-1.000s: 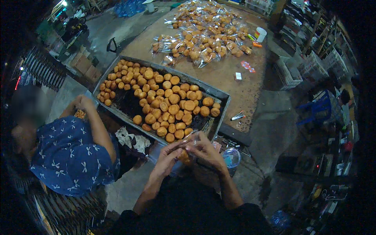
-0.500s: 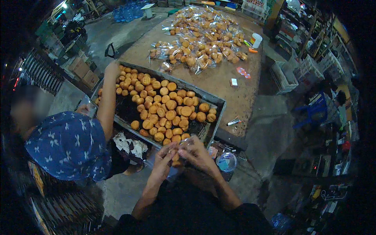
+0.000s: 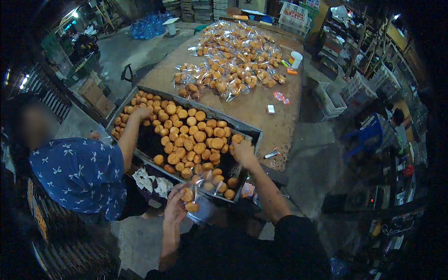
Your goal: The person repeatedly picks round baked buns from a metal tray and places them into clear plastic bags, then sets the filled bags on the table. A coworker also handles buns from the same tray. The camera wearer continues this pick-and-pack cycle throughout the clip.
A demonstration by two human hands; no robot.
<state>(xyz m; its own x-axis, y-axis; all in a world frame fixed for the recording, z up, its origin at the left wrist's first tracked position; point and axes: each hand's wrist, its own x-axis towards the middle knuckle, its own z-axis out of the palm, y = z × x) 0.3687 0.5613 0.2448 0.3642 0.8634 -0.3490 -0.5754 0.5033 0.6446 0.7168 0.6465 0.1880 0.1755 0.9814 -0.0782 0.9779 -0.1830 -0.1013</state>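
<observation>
My left hand [image 3: 174,206] grips a clear plastic bag [image 3: 201,215] near the tray's front edge. A few round golden-brown buns [image 3: 191,206] show inside the bag. My right hand [image 3: 243,153] reaches into the right end of a dark metal tray [image 3: 196,108], its fingers curled down on a bun that they mostly hide. Another bun [image 3: 237,138] lies right beside those fingers. Many loose buns [image 3: 199,136] fill the middle and left of the tray, and dark tray bottom shows in places.
At the left, a person in a blue patterned top [image 3: 79,172] has one hand [image 3: 142,113] among the buns. A pile of filled clear bags [image 3: 233,60] covers the far table [image 3: 261,112]. A white tub [image 3: 295,59], a small white box [image 3: 270,109] and plastic crates [image 3: 329,100] are at the right.
My right hand has left the bag and moved up and right into the tray. My left hand has shifted left and down with the bag. The other person's hand has moved onto the buns.
</observation>
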